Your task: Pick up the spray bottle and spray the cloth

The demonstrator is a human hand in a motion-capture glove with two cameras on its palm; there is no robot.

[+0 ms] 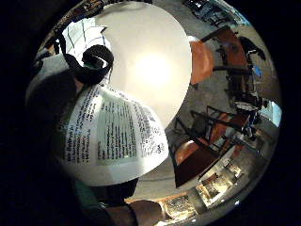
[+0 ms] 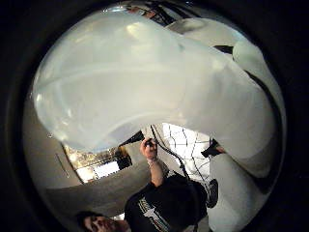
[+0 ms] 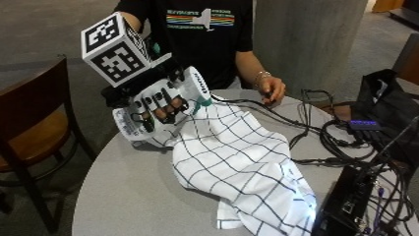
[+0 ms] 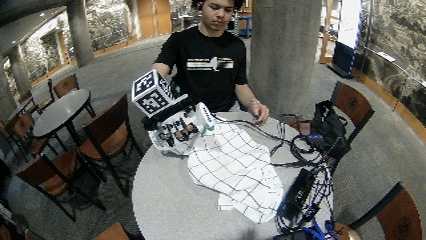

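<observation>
The black-gloved right hand [image 3: 157, 105] is raised above the near-left part of the round grey table [image 3: 124, 196], its fingers curled round the translucent white plastic spray bottle [image 3: 140, 123], which it holds clear of the tabletop. The bottle's body with its printed white label [image 1: 110, 136] shows below the fingers, and its white trigger head with a teal-green part [image 3: 199, 93] sticks out past the hand on the side of the cloth. The bottle's long axis is tilted: the base is lower and toward the wooden chair [image 3: 33, 128] at the table's left, the head higher and toward the table's middle, so the head end faces over the white cloth with the dark grid pattern [image 3: 242, 167]. Whether a finger lies on the trigger cannot be told. The cloth lies crumpled on the table, stretching from just beside and under the bottle toward the near-right edge, where it ends beside a black box with cables [image 3: 353, 201]. In the thumb-side palm view the pale bottle body [image 2: 145, 82] fills most of the frame, close against the palm. The person's bare left hand [image 3: 272, 88] rests at the far edge of the table on black cables [image 3: 308, 123], well apart from the bottle.
</observation>
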